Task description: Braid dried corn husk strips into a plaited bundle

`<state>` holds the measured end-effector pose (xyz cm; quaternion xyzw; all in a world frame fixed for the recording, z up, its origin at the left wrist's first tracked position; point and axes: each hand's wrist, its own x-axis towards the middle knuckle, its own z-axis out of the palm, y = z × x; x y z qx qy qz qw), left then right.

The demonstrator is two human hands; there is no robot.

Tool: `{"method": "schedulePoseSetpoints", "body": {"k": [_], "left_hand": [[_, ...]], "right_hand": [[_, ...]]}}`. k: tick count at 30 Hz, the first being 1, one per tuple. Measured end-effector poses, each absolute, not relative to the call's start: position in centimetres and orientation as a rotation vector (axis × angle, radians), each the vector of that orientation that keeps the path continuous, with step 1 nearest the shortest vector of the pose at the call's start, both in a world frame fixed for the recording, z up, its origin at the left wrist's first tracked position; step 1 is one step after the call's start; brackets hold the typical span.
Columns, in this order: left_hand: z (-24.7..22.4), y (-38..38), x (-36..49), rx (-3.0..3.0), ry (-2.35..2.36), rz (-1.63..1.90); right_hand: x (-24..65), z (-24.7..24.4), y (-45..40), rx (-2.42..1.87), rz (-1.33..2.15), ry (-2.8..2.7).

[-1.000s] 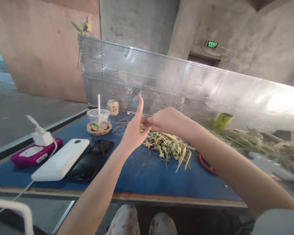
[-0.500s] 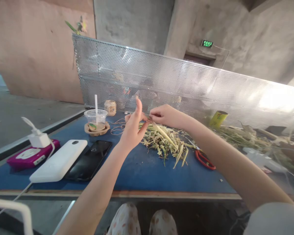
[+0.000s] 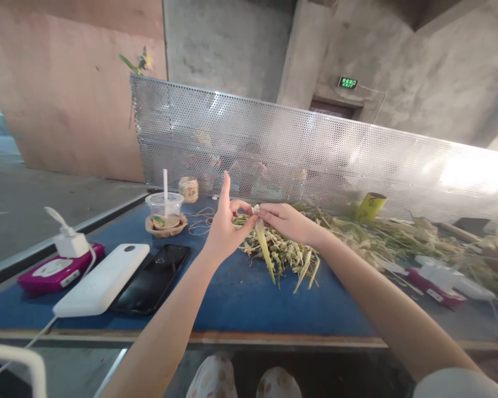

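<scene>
Over the blue table (image 3: 240, 309), my left hand (image 3: 228, 226) pinches the top of a pale green husk strip (image 3: 265, 251) between thumb and a curled finger, while another finger points up. My right hand (image 3: 286, 221) meets it from the right, its fingertips closed on the same top end. The strip hangs down and slightly right from the fingertips. Below and behind the hands lies a pile of dried plant pieces (image 3: 290, 251). What exactly sits between the fingertips is too small to tell.
At left are a magenta power strip (image 3: 45, 275), white power bank (image 3: 103, 279), black phone (image 3: 153, 279) and plastic cup (image 3: 165, 207). A jar (image 3: 188, 189) and brown string (image 3: 201, 224) lie behind. At right are a green can (image 3: 370, 207) and more stalks (image 3: 377, 237). A perforated metal screen (image 3: 249, 138) stands behind.
My right hand has turned lower and flatter against my left fingertips. The husk strip now hangs more steeply. The red-handled scissors are now hidden behind my right forearm, and the view has tilted up slightly.
</scene>
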<state>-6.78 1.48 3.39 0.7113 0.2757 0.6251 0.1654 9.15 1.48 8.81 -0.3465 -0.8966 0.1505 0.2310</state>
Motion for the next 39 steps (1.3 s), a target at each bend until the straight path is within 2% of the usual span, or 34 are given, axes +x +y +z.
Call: {"method": "schedulePoseSetpoints", "body": {"k": [7, 10, 14, 24, 28, 35, 39], "left_hand": [[3.1, 2.0, -6.8, 2.202, 0.736, 1.735], [3.0, 2.1, -6.5, 2.223, 0.657, 1.864], [2.9, 1.8, -6.0, 2.239, 0.559, 2.085], [3.3, 1.7, -5.8, 1.855, 0.681, 2.197], [3.2, 1.8, -5.8, 1.823, 0.675, 2.097], [3.2, 0.8, -5.3, 1.764, 0.636, 2.110], [3.6, 0.4, -5.2, 1.596, 0.683, 1.904]], "right_hand": [[9.8, 7.7, 1.9, -0.863, 0.268, -2.441], [9.7, 7.3, 1.8, -0.789, 0.222, -2.358], [9.0, 7.2, 2.0, -0.722, 0.341, -2.213], [8.9, 6.5, 1.9, -0.956, 0.089, -2.326], [9.0, 5.9, 1.8, -0.994, -0.037, -2.316], [8.7, 5.5, 2.5, -0.854, 0.382, -2.049], [8.6, 5.4, 2.3, -0.879, 0.356, -2.076]]}}
